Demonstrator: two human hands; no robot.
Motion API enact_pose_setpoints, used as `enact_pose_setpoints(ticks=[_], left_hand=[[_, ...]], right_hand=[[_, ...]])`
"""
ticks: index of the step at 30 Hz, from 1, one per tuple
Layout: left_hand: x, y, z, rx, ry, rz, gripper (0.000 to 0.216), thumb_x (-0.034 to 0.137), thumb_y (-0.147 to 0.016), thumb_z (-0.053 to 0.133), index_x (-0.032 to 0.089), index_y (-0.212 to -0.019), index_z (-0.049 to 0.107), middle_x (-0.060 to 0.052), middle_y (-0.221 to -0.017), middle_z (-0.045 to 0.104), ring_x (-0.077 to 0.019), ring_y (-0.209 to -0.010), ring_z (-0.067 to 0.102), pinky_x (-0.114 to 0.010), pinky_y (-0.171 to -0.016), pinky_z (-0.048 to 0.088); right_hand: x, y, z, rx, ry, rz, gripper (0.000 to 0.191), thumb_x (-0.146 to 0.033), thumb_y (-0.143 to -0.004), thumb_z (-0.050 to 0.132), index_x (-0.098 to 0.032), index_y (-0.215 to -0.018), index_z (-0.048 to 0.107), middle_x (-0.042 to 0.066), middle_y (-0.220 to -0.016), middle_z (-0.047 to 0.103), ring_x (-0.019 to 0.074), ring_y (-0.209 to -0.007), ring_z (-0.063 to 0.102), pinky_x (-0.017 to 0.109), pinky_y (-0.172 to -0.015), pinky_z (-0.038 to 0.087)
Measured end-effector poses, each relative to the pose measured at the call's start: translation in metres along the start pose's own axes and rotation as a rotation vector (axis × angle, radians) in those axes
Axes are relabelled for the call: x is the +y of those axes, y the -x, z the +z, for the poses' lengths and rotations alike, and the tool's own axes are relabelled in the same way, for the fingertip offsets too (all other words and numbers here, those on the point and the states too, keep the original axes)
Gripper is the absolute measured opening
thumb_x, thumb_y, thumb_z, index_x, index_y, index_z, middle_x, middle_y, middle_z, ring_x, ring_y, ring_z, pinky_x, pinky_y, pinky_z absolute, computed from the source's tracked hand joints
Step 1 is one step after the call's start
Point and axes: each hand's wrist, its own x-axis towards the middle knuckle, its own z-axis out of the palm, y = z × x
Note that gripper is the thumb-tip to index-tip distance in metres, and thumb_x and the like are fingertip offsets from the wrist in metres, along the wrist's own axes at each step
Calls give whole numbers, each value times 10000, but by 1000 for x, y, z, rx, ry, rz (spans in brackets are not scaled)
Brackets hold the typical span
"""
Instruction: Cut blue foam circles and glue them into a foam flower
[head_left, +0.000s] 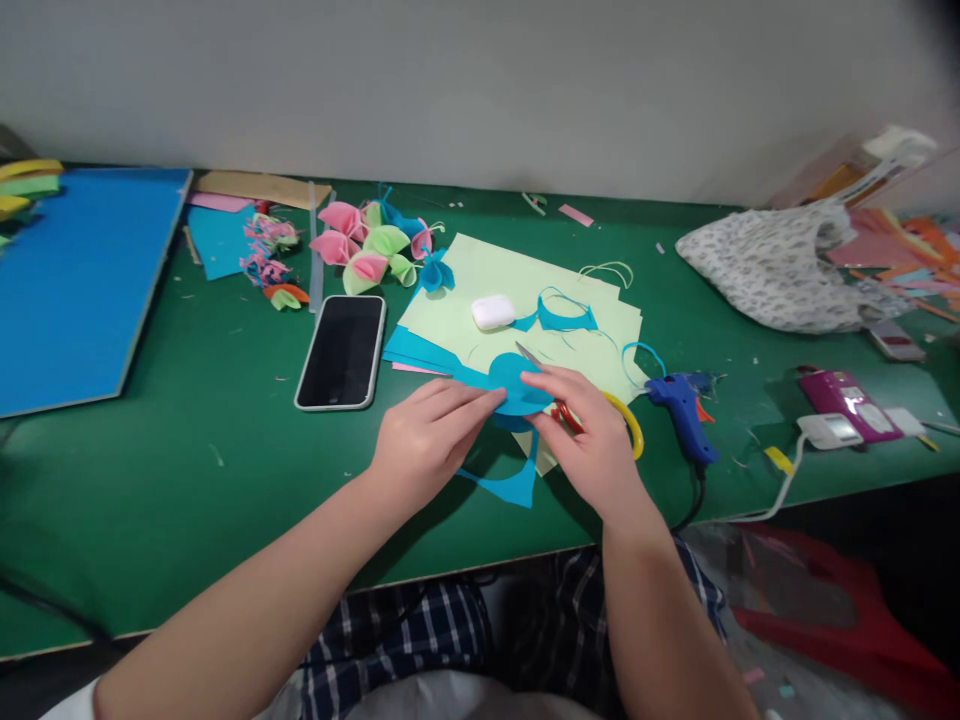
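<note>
My left hand (pixel 431 435) pinches a blue paper circle (pixel 517 385) by its left edge, just above the green table (pixel 225 480). In my right hand (pixel 592 440) are scissors (pixel 559 400) with red and yellow handles; the blades point up-left over the circle. A blue paper offcut (pixel 510 485) hangs below the circle between my hands. Both hands are closed around what they hold.
Light green and blue sheets (pixel 495 290) lie behind my hands, with a white earbud case (pixel 493 313) and blue scraps on them. A phone (pixel 341 352) lies left, folded paper flowers (pixel 367 255) behind it. A blue glue gun (pixel 682 410) is right, a blue board (pixel 75 280) far left.
</note>
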Motion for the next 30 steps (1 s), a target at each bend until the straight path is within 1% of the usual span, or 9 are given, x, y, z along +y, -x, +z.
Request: enact_pose_setpoints(ticks=[3, 6, 9, 12, 15, 18, 22, 26, 30], left_hand=[[2, -1, -2, 24, 88, -113, 228, 153, -872, 570, 184, -1074, 668, -55, -915, 732, -159, -833, 662, -302, -814, 542], [3, -3, -4, 22, 236, -381, 278, 228, -886, 560, 190, -1151, 637, -80, -1099, 694, -184, -1003, 645, -321, -901, 524], [3, -3, -2, -36, 515, -618, 380, 304, -894, 542, 189, -1255, 571, -100, -1213, 646, -201, -1074, 630, -322, -908, 533], [4, -3, 1, -109, 734, -773, 407, 343, -875, 567, 204, -1257, 574, -81, -1150, 684, -192, -998, 666, -306, -853, 560], [6, -5, 2, -135, 759, -879, 371, 347, -834, 612, 193, -1170, 639, -64, -1021, 727, -185, -881, 690, -288, -762, 576], [7, -8, 0, -129, 726, -895, 282, 334, -794, 651, 177, -1022, 706, -54, -911, 742, -180, -794, 692, -259, -664, 568], [6, -8, 0, -85, 642, -851, 199, 314, -779, 659, 169, -895, 730, -44, -803, 732, -162, -693, 673, -238, -562, 542], [5, -7, -1, -29, 527, -750, 153, 253, -797, 623, 193, -879, 737, -44, -869, 740, -159, -761, 673, -245, -623, 549], [5, -7, -5, -1, 482, -687, 159, 188, -809, 593, 198, -882, 733, -39, -878, 744, -152, -792, 678, -242, -657, 548]], right_hand=[[-1, 1, 3, 105, 43, -23, 201, -135, -858, 601, -273, -979, 685, 1, -979, 718, 161, -962, 661, 310, -856, 549], [-3, 2, 7, 231, 1, 82, 122, -176, -843, 633, -263, -907, 690, -5, -894, 722, 151, -838, 683, 282, -747, 573], [-3, 3, 9, 334, -57, 184, 163, -183, -810, 667, -266, -950, 674, -9, -887, 717, 130, -734, 682, 237, -626, 572], [-3, 2, 11, 388, -78, 218, 258, -162, -779, 684, -273, -1011, 662, -6, -939, 722, 127, -758, 691, 219, -614, 573], [-4, 2, 12, 397, -71, 222, 232, -169, -783, 681, -270, -992, 675, -6, -946, 729, 125, -744, 692, 222, -616, 576], [-6, 3, 14, 395, -74, 226, 166, -179, -792, 678, -263, -935, 682, -8, -901, 730, 128, -702, 685, 232, -597, 576], [-7, 4, 16, 354, -153, 235, 130, -184, -804, 669, -262, -908, 672, -4, -877, 720, 139, -717, 685, 245, -599, 576], [-6, 4, 12, 224, -222, 215, 91, -213, -816, 661, -264, -889, 680, -1, -863, 721, 161, -774, 687, 280, -659, 580], [-7, 3, 7, 93, -217, 148, 145, -179, -827, 644, -272, -926, 696, -12, -907, 733, 156, -842, 682, 283, -743, 572]])
